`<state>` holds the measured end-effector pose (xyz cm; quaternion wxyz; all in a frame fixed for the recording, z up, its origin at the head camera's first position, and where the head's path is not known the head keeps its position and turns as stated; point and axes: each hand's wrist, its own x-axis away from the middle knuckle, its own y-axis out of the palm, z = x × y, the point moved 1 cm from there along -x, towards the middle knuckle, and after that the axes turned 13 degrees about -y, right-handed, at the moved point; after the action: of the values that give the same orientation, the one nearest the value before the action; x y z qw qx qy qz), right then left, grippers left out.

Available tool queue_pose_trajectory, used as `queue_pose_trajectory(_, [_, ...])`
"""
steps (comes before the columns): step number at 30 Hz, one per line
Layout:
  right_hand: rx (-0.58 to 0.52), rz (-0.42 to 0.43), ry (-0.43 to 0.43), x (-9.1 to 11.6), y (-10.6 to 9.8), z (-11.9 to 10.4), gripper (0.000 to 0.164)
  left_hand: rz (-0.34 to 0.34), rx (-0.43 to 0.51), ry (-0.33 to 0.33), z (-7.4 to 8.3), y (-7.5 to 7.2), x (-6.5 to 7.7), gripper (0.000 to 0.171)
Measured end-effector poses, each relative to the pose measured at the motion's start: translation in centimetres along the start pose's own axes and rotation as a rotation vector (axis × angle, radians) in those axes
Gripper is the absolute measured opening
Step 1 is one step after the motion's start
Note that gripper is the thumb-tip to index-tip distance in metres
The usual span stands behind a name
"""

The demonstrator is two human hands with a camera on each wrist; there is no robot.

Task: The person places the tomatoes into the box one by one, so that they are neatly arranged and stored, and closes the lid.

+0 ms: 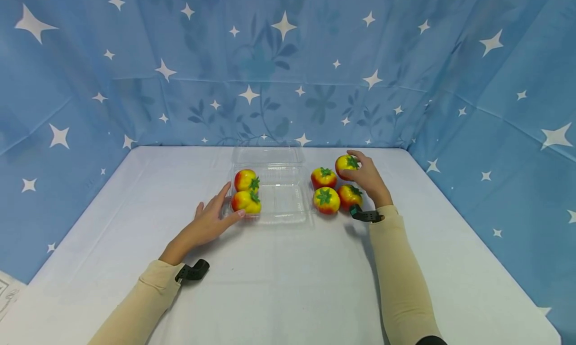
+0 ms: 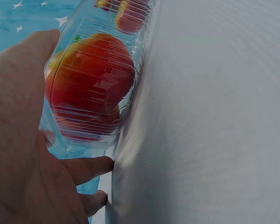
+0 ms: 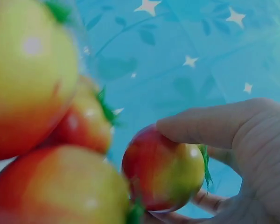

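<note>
A fruit [image 1: 344, 164] is gripped by the right hand [image 1: 366, 177], fingers curled, beside three loose fruits [image 1: 327, 201]; two others [image 1: 244, 201] are held in a clear box [image 1: 281, 200]. Its side is flanked by the left hand [image 1: 203, 227], fingers spread.

Smooth, glossy, plastic-looking skins gleam on the fruits [image 1: 326, 200]! Shiny, see-through ridged plastic forms the container [image 1: 283, 199], over a matt, cloth-covered worktop [image 1: 270, 285].

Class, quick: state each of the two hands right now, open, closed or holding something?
Left hand: open, fingers spread at the clear plastic clamshell container.
Right hand: holding a red-and-yellow tomato between thumb and fingers.
</note>
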<state>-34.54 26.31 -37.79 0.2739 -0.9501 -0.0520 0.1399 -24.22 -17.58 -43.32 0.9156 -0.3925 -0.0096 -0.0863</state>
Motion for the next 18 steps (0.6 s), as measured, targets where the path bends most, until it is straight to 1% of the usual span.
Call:
queue_pose_trajectory(4, [-0.048,-0.003,-0.087,0.0,-0.2,-1.6,0.065,0.003,-0.004,0.001,0.0,0.0,0.1,0.097])
queue_pose_trajectory(7, [-0.077,-0.04,-0.149,0.0,0.0,-2.7,0.059,0.002,-0.006,-0.002,0.0,-0.1,0.1,0.097])
queue_pose_trajectory(10, [-0.066,-0.087,-0.187,-0.1,0.5,-3.7,0.055,-0.001,-0.003,-0.006,0.1,-0.1,0.2,0.097])
queue_pose_trajectory(12, [-0.035,-0.109,-0.205,-0.2,1.0,-4.3,0.055,-0.003,-0.003,-0.006,0.1,-0.1,0.2,0.097])
queue_pose_trajectory(14, [-0.006,-0.122,-0.216,-0.2,1.5,-4.9,0.056,-0.004,-0.001,-0.004,0.1,-0.1,0.2,0.097])
queue_pose_trajectory(18, [0.01,-0.135,-0.235,-0.2,2.8,-5.9,0.058,-0.007,0.0,0.001,0.1,-0.1,0.2,0.097])
